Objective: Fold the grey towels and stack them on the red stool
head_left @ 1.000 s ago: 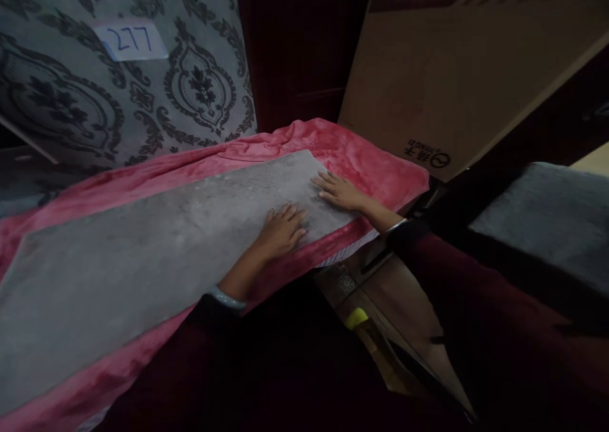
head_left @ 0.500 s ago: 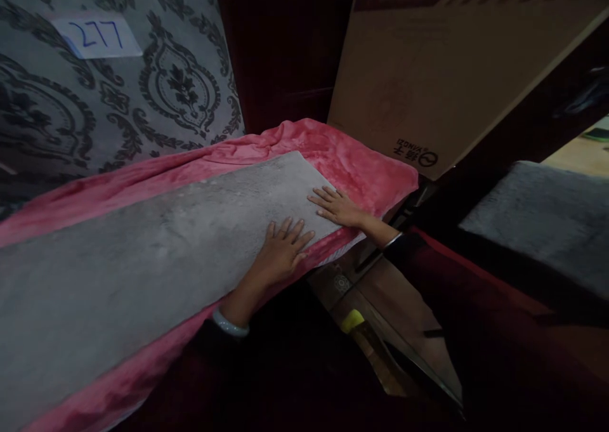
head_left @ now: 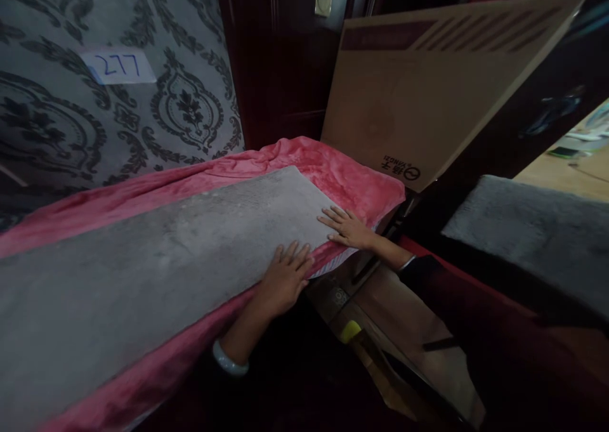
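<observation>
A long grey plush mat [head_left: 190, 248] lies flat over a pink fleece blanket [head_left: 361, 181], which shows all round its edges. My left hand [head_left: 285, 276] rests palm down at the mat's near edge, fingers stretched out and thumb side over the pink border. Farther right, my right hand [head_left: 349, 228] lies with spread fingers on the mat's right end, its palm by the edge where pink fabric begins. Neither hand grasps anything. A striped cloth edge [head_left: 335, 262] peeks out below the blanket under my right hand.
A large cardboard box [head_left: 409, 96] leans behind the blanket's right end. Patterned wallpaper [head_left: 190, 108] bears a paper marked 277 [head_left: 121, 65]. At the right sits another grey plush cover [head_left: 533, 235]. A yellow-tipped object [head_left: 351, 332] is low near the floor.
The view has tilted up, so more of the box and a wall switch show. My left hand has slid slightly toward the near edge; my right hand stays on the mat's end.
</observation>
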`<action>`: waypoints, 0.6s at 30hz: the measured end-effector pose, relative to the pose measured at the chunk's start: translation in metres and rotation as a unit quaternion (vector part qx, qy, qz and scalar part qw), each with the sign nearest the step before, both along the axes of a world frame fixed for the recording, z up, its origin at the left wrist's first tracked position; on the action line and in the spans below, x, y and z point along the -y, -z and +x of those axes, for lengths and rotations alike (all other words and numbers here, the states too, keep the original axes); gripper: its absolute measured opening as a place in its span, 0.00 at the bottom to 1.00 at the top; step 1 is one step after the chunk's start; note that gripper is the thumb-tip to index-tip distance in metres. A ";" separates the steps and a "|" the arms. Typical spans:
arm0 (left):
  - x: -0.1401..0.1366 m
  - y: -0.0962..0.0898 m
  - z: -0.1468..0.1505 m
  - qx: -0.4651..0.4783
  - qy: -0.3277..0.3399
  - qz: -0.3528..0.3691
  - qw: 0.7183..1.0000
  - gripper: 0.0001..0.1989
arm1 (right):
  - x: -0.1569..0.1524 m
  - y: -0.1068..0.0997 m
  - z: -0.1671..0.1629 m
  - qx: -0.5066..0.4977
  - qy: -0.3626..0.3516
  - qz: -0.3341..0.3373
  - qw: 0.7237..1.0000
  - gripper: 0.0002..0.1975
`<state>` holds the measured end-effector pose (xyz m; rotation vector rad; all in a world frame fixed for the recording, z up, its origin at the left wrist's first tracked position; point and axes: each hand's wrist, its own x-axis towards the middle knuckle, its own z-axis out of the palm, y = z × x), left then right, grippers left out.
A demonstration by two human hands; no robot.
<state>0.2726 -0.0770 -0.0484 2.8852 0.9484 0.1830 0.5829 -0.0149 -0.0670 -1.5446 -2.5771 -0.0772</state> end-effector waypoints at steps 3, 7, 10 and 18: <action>0.017 -0.006 -0.011 0.039 0.037 -0.043 0.998 0.29 | 0.012 -0.003 0.002 -0.023 0.014 -0.001 1.000 0.33; 0.022 -0.022 -0.036 0.123 0.037 -0.065 0.989 0.28 | 0.005 -0.015 -0.009 -0.062 0.055 0.025 0.996 0.31; 0.008 -0.032 -0.070 0.129 -0.047 -0.020 0.990 0.27 | -0.016 -0.024 -0.023 -0.077 0.088 0.062 0.991 0.33; 0.026 -0.029 -0.180 -0.030 -0.418 -0.014 0.908 0.31 | -0.039 0.020 -0.026 -0.159 0.070 0.082 0.981 0.50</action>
